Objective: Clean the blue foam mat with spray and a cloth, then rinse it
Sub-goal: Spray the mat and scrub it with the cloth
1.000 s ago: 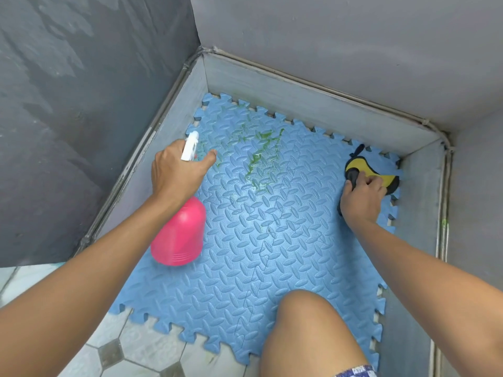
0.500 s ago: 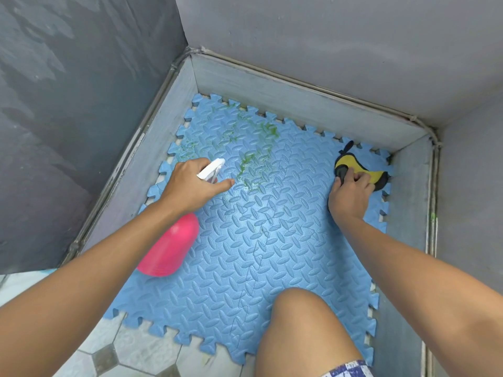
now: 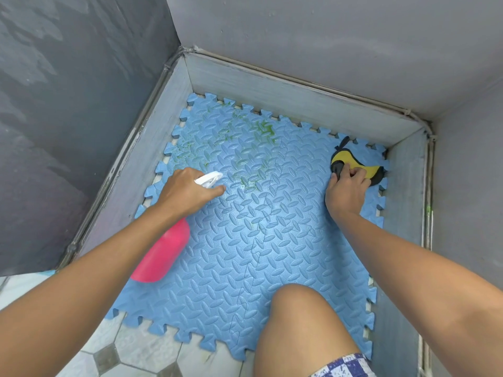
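Note:
The blue foam mat (image 3: 272, 254) lies in a grey walled corner, with green stains (image 3: 264, 129) on its far left part. My left hand (image 3: 187, 191) grips the white trigger head of a pink spray bottle (image 3: 163, 254), nozzle pointing right over the mat's middle. My right hand (image 3: 347, 190) holds a yellow and black cloth (image 3: 351, 161) pressed onto the mat near the far right corner. My bare knee (image 3: 302, 330) rests on the mat's near edge.
Grey low walls (image 3: 285, 93) enclose the mat on the left, far and right sides. White tiled floor with dark diamond insets (image 3: 106, 357) shows at the near left.
My left hand has tilted the spray bottle lower and turned its nozzle rightward, away from the far stains. My right hand stays on the cloth.

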